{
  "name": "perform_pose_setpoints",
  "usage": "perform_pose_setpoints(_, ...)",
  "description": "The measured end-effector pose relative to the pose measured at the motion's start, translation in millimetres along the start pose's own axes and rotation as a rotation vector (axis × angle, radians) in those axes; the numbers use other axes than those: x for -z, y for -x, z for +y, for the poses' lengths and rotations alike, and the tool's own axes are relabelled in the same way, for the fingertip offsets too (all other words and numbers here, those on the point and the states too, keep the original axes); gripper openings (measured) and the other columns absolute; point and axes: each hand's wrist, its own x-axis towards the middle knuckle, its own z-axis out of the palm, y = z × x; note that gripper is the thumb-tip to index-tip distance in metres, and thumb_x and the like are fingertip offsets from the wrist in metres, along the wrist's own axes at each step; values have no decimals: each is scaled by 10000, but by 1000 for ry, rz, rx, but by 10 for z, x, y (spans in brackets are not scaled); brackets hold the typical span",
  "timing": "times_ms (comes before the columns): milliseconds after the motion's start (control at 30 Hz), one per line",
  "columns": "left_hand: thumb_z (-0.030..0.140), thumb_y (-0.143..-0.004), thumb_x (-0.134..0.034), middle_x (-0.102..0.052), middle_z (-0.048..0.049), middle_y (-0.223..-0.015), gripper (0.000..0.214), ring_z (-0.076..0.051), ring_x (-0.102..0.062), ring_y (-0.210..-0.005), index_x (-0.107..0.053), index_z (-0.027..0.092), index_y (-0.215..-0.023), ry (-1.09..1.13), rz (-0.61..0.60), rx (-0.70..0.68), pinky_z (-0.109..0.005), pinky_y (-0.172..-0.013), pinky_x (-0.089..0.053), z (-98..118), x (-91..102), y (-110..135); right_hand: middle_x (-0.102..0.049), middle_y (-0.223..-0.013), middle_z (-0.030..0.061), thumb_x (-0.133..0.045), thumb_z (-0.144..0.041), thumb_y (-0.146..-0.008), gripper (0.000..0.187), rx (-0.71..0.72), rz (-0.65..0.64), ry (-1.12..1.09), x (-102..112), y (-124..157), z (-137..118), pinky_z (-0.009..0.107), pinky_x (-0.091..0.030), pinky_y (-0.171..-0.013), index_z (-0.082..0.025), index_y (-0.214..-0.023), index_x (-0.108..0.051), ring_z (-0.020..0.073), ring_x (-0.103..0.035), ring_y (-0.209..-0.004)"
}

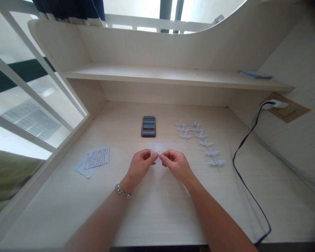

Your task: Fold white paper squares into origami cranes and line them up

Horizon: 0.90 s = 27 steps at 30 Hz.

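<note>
Left hand [139, 164] and right hand [176, 163] both pinch a small white paper piece [155, 152] at their fingertips, just above mid-desk [157, 210]. Printed sheets [97, 157] lie to the left, print too small to read. Paper cranes [199, 136] lie in a row to the right. Phone [148, 126] beyond, screen blurred.

Both forearms are bare — no sleeves reach into view. A silver chain-link bracelet [123, 191] circles the wrist behind the left hand [139, 165] — the right hand [176, 164] wears nothing.

Both bare forearms reach forward and converge, the left hand [140, 164] and right hand [176, 163] nearly touching at the fingertips, thumbs and forefingers pinched closed, other fingers curled.
</note>
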Motion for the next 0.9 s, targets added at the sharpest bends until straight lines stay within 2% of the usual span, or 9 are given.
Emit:
perform_pose_setpoints(200, 300, -683, -665, -584, -3, -687, 182, -88, -522, -635, -625, 126, -719, 45, 5, 13, -192, -581, -436, -24, 21, -13, -606, -638, 15, -542, -358, -777, 226, 20, -57, 150, -4, 13, 22, 222, -391, -522, -160, -697, -614, 122, -530, -580)
perform_pose_setpoints(300, 309, -701, -648, -585, -16, -693, 192, -94, -530, -638, -626, 119, -719, 126, -28, 58, -202, -579, -435, -26, 16, -6, -590, -611, 7, -550, -356, -770, 229, -5, -102, 89, -26, 1, 57, 219, -385, -509, -155, -673, -604, 118, -522, -562)
perform_pose_setpoints(433, 313, -694, -653, -612, -30, -738, 206, -110, -558, -653, -635, 124, -772, 209, -9, 78, -230, -604, -449, -19, 16, 0, -579, -583, 0, -581, -335, -748, 204, -59, -111, -77, -41, -21, 94, 221, -396, -513, -149, -666, -590, 108, -515, -531)
perform_pose_setpoints(633, 278, -659, -683, -650, -49, -750, 252, -124, -568, -652, -652, 112, -846, 6, -54, -10, -231, -605, -435, -33, 55, -25, -599, -623, 21, -567, -354, -758, 227, -82, -165, -69, 20, -34, 61, 233, -420, -536, -139, -733, -632, 115, -535, -561)
perform_pose_setpoints(800, 280, -660, -674, -633, -41, -726, 271, -115, -538, -615, -654, 114, -874, -158, -110, 13, -223, -558, -410, -61, 68, -32, -594, -622, 6, -623, -321, -697, 200, -88, -51, -153, 102, -64, 40, 234, -438, -526, -146, -793, -626, 116, -544, -559)
perform_pose_setpoints(900, 260, -638, -689, -598, -12, -680, 307, -98, -514, -582, -641, 127, -911, -181, -72, -11, -210, -527, -393, -58, 60, -21, -597, -584, 7, -640, -300, -667, 179, -120, -39, -186, 102, -77, 50, 238, -444, -521, -139, -745, -629, 114, -546, -535)
